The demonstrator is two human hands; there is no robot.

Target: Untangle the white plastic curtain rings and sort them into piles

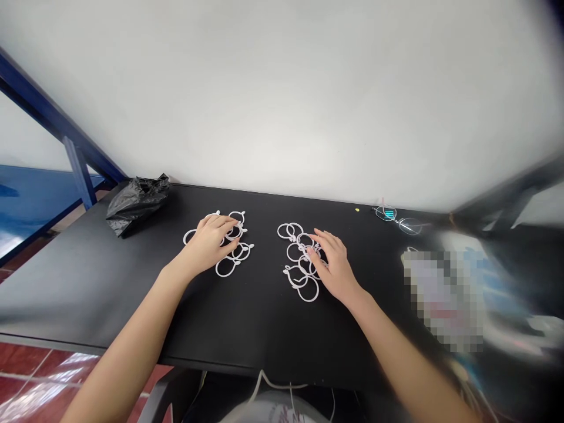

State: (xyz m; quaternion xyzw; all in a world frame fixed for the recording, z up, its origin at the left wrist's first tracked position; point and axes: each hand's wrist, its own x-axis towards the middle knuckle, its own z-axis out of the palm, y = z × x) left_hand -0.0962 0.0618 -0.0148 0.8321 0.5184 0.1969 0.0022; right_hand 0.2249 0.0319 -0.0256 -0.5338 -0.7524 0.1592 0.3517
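Two loose clusters of thin white rings with small tabs lie on the black tabletop (259,317). My left hand (211,241) rests over the left cluster of white rings (225,267), thumb apart from the fingers, covering part of it. Over the right edge of the other cluster of white rings (307,289) is my right hand (333,261), its fingers stretched out and the thumb touching or just above the rings. Neither hand shows a ring gripped. Several rings overlap, and those under the palms are hidden.
A crumpled black plastic bag (138,202) sits at the back left. Eyeglasses (409,225) lie at the back right near a small yellow bit (357,210). A pixelated object (443,302) is on the right. A white wall (282,106) stands behind; a blue metal frame (77,167) is leftward.
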